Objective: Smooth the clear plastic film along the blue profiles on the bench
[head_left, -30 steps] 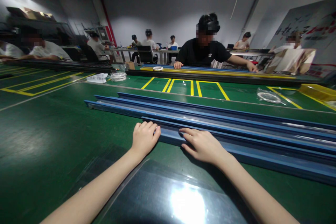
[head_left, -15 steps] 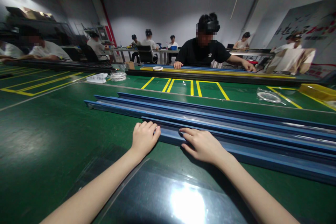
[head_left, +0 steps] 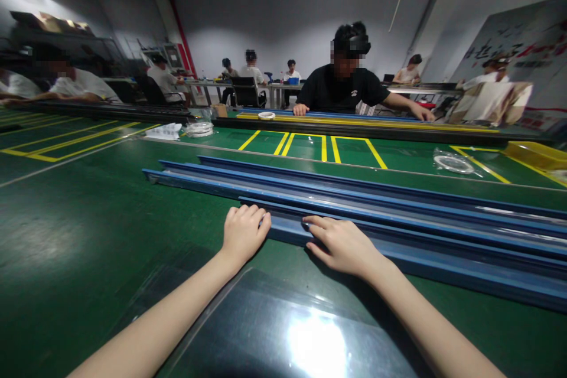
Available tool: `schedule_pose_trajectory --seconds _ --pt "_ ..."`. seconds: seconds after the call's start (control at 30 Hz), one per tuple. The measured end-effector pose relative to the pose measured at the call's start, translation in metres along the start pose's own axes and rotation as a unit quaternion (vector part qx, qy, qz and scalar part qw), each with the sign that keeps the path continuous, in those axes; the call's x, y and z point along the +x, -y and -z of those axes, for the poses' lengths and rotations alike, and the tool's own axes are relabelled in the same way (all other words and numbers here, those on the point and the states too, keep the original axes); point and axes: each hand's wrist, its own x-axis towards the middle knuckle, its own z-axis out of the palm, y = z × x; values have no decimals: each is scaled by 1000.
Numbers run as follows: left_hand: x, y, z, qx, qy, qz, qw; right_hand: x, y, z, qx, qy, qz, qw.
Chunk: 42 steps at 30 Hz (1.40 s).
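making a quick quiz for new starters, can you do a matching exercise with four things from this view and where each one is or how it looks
Column 1
1. left hand
2. clear sheets
3. yellow tray
4. white paper

Column 2
A. at the right edge of the view, beyond the blue channels
B. on the far left part of the table, beside a white coil
C. at the left end of the nearest blue channel
D. at the bottom of the view, catching a bright glare

Pairs: 1-C, 2-D, 3-A, 4-B
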Motion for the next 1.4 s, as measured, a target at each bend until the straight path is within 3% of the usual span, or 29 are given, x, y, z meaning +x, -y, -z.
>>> schedule_pose_trajectory --seconds 1.4 --pt "-1 1 -2 1 -5 1 1000 1 0 -1 -1 0 -4 1000"
